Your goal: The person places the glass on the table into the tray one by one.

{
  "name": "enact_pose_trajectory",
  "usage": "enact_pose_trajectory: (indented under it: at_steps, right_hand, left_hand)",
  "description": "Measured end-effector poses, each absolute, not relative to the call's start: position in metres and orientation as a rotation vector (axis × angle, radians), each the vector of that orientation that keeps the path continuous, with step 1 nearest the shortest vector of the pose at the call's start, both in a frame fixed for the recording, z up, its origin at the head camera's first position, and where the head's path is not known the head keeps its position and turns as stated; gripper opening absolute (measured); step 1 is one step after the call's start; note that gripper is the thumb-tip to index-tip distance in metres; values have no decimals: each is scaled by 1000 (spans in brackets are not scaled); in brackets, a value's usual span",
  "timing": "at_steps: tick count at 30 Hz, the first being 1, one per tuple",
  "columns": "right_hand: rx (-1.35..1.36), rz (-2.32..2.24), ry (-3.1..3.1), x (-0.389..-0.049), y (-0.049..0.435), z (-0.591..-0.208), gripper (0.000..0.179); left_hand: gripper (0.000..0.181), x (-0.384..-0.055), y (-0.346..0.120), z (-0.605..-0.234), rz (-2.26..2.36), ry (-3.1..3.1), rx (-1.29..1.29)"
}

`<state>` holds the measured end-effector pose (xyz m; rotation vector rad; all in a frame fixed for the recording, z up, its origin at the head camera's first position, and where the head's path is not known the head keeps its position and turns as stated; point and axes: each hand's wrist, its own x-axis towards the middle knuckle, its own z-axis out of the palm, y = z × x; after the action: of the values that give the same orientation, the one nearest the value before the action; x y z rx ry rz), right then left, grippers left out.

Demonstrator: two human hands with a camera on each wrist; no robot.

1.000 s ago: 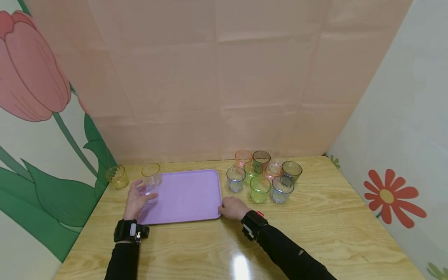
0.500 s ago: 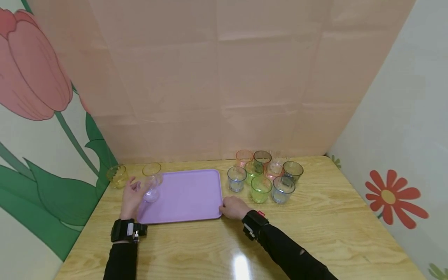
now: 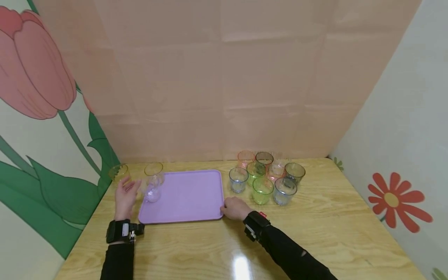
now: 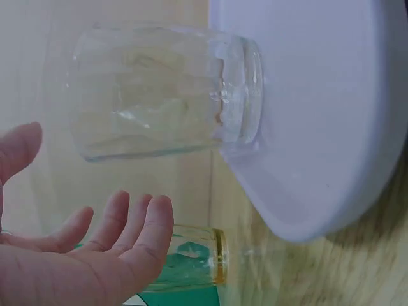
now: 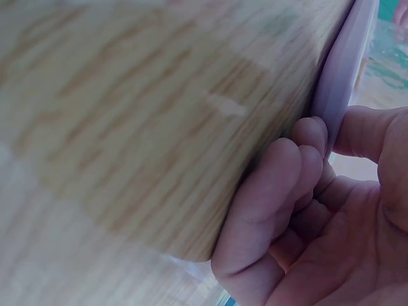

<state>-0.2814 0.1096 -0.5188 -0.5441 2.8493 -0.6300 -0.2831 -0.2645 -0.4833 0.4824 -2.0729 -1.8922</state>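
A lilac tray [image 3: 189,198] lies on the wooden table. On its left end stands an upright clear glass [image 3: 152,193], which the left wrist view shows large. Beside that glass, apart from it, is my left hand [image 3: 125,198], with its fingers extended and holding nothing. Just beyond those fingers is a yellow glass [image 3: 118,171], partly hidden by the hand. Another glass with a yellow rim [image 3: 154,168] stands behind the clear one. My right hand [image 3: 236,208] pinches the tray's right edge near the front corner, thumb above and curled fingers against its side and underside.
To the right of the tray several tumblers cluster, among them a green glass [image 3: 262,190], a blue glass [image 3: 238,179] and a smoky grey glass [image 3: 294,171]. A pink-beige sheet [image 3: 220,97] backs the table, with painted walls on both sides.
My left hand has let go of the clear glass on the tray and moved left, away from it toward the yellow glass. My right hand stays at the tray's edge.
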Motion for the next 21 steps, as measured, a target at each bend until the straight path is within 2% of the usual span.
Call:
enact_pose_trajectory:
  at_steps: [8,21]
  right_hand:
    - [-538,-625,2851,-280,110,-518,32]
    - [-570,-615,2861,-280,110,-519,35]
  left_hand:
    - [72,-288,-277,-484,-1767,-1985,605]
    - [87,-302,-298,-485,-1699,-1947,748]
